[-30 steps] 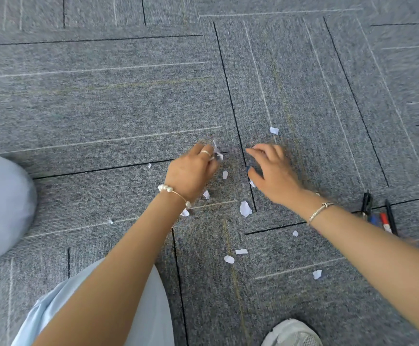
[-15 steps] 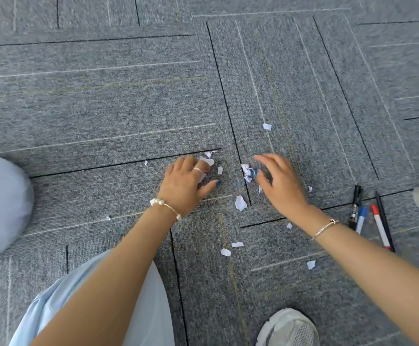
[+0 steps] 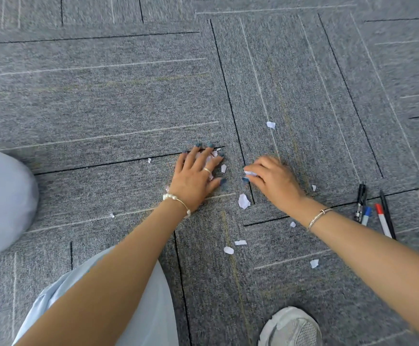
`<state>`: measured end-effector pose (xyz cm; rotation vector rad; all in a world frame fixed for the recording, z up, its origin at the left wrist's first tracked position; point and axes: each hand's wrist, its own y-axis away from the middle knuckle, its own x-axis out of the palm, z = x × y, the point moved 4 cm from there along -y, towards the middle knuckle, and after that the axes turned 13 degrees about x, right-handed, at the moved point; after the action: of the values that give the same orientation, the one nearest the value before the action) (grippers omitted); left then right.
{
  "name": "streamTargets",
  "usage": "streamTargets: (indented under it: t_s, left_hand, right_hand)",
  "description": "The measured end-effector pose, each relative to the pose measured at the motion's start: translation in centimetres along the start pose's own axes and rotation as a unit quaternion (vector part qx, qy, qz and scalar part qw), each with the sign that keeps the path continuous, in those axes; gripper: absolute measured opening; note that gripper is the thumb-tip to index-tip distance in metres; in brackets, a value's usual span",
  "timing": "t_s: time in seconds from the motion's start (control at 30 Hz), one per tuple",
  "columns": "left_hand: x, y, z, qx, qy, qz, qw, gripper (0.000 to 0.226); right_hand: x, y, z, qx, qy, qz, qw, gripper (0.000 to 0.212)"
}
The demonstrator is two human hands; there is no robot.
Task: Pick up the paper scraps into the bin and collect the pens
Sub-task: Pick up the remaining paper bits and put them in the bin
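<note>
The left hand (image 3: 193, 177) lies flat on the carpet floor (image 3: 103, 108), its grip spread, straight fingers pressing down on a small heap of paper scraps (image 3: 209, 158) that peeks out between them. The right hand (image 3: 274, 179) has its grip curled, thumb and fingertips pinching a wad of scraps (image 3: 249, 173) just off the carpet.

Around the two hands more scraps lie loose: one large piece (image 3: 243, 201) between the wrists, one (image 3: 270, 125) farther out, several nearer the body and a few tiny ones to the left. No bin is in view, so the load will likely have to be carried some way.

Risks, as I judge them: the pinched wad is loose and light, and bits may drop on the way; the pile under the flat palm could scatter or cling to the pile of the carpet when the hand lifts; the tiniest flecks are easily missed.

The pens (image 3: 374, 212) lie in a close bundle well to the right of the right wrist, untouched. Their long axes run roughly away from the person, the far ends leaning slightly together; the blue and red caps point away.
</note>
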<state>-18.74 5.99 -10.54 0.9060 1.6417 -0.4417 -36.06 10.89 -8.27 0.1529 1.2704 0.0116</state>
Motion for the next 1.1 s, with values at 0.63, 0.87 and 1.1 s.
streamTargets:
  t_s: [0.63,0.87,1.1]
  left_hand:
    - [-5.5,3.1,1.0,-0.025,0.033,-0.225,0.974,0.041]
    - [-3.9,4.2,3.5,-0.164,0.033,-0.049,0.985,0.052]
    - [-2.3,4.5,2.2,-0.162,-0.028,0.1,0.981,0.088]
  right_hand:
    - [1.1,5.0,1.8,0.039,-0.127,0.04,0.99,0.023]
    - [0.9,3.5,2.2,0.056,-0.123,0.005,0.991,0.012]
    - [1.3,-1.1,5.1,0.004,-0.058,0.03,0.998,0.014]
